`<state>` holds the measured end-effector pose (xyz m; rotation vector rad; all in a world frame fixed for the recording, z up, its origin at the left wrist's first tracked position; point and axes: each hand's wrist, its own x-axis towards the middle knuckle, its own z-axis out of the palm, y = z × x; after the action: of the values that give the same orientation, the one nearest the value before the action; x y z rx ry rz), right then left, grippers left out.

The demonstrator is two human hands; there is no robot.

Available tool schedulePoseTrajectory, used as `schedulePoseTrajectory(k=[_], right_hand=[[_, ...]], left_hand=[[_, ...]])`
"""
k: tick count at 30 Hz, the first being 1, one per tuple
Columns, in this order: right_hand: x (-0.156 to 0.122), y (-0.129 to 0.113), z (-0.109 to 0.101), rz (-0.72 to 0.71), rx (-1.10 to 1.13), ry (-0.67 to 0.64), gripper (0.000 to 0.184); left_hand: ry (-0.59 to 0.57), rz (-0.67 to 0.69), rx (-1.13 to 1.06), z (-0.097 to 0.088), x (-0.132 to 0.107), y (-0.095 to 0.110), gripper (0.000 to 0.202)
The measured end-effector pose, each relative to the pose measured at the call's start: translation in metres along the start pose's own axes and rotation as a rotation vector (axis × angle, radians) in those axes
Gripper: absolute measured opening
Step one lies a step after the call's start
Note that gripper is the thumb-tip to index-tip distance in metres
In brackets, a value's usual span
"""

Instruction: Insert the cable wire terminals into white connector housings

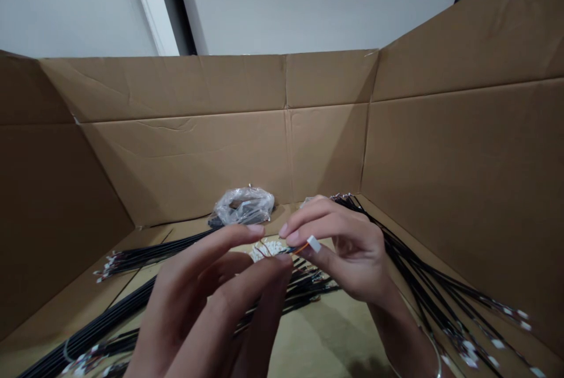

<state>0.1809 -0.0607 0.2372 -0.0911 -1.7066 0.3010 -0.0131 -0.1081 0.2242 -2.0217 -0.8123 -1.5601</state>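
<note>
My left hand (211,301) is in front, its fingers curled around thin red and orange wires (264,247). My right hand (352,243) pinches the same bunch of thin wires from the other side, fingertips almost meeting those of the left. A small white connector (314,243) sticks out by the right thumb, with an orange wire running into it. Behind the fingertips lies a pile of small white connectors (259,250), partly hidden by the hands. Black cables (304,295) with bare coloured ends lie below and behind the left hand.
Cardboard walls (189,154) stand at the back and both sides. A clear plastic bag (242,204) rests against the back. Black cable bundles with white connectors lie at left (154,256), front left (110,313) and right (409,266).
</note>
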Motion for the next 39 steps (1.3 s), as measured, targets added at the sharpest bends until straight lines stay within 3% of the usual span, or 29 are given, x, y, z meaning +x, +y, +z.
schedulePoseTrajectory(k=[5, 17, 27, 34, 39], right_hand=[[0.000, -0.024, -0.002, 0.112, -0.089, -0.029, 0.020], [-0.005, -0.050, 0.009, 0.277, -0.274, 0.167, 0.012], [-0.002, -0.056, 0.011, 0.493, -0.134, 0.272, 0.015], [-0.002, -0.059, 0.006, 0.583, -0.043, 0.241, 0.014], [0.000, -0.062, 0.003, 0.680, 0.161, 0.200, 0.015]], left_hand=[[-0.023, -0.003, -0.010, -0.003, 0.002, -0.001, 0.039], [0.002, -0.021, -0.002, 0.004, 0.004, 0.009, 0.031], [-0.020, 0.022, -0.054, -0.001, 0.008, 0.005, 0.032], [-0.069, 0.068, -0.064, -0.005, 0.008, 0.002, 0.039], [-0.052, 0.042, -0.111, 0.001, 0.009, 0.007, 0.030]])
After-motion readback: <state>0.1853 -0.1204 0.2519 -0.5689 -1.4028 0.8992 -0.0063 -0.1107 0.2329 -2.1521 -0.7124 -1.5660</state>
